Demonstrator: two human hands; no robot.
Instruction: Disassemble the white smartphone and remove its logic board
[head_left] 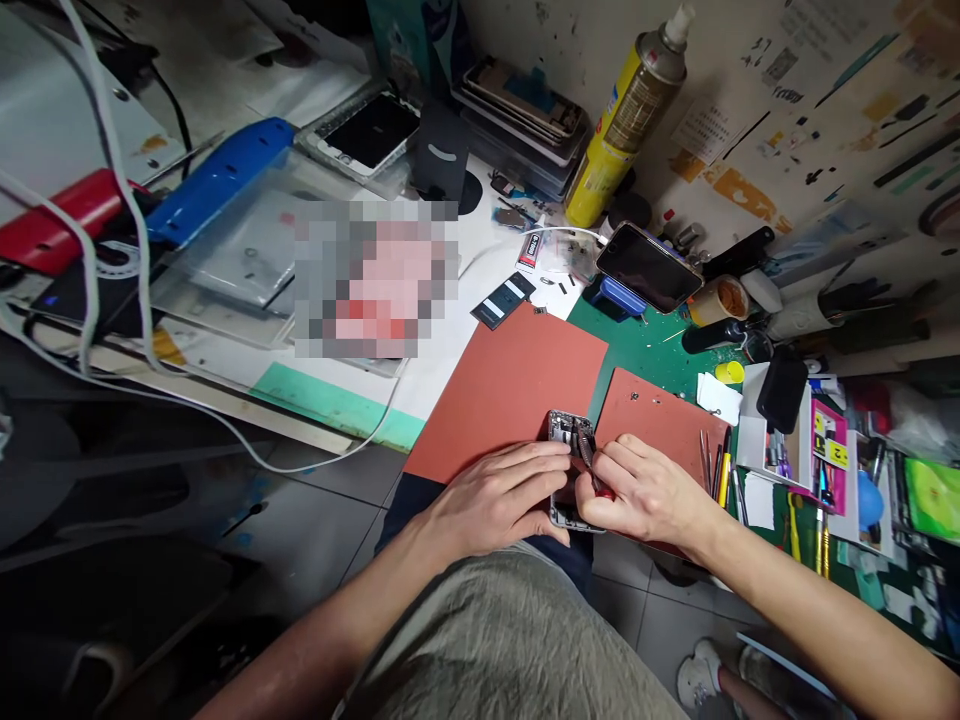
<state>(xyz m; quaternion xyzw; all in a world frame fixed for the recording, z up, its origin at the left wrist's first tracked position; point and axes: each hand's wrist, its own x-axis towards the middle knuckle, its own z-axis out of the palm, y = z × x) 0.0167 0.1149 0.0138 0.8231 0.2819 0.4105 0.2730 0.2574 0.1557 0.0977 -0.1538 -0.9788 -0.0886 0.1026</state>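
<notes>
An opened phone housing (pixel 564 428), with bare metal inner parts showing, lies at the front edge of the red-brown mat (pixel 517 370). My left hand (pixel 506 490) holds it from the left, fingers laid across its side and thumb by the lower corner. Over the housing's right side, my right hand (pixel 634 490) is closed round a small tool with a red handle (pixel 603 490). The tool's working end is hard to make out among the phone's parts. Beyond the housing rests a flat black phone battery (pixel 502 300) with white label patches.
A second red-brown mat (pixel 660 420) holds small parts, with tweezers and pens at its right. Behind stand a propped phone (pixel 649 265) and a yellow spray can (pixel 626 115). Trays of tools (pixel 776 430) line the right. A white cable (pixel 300 468) hangs over the left table edge.
</notes>
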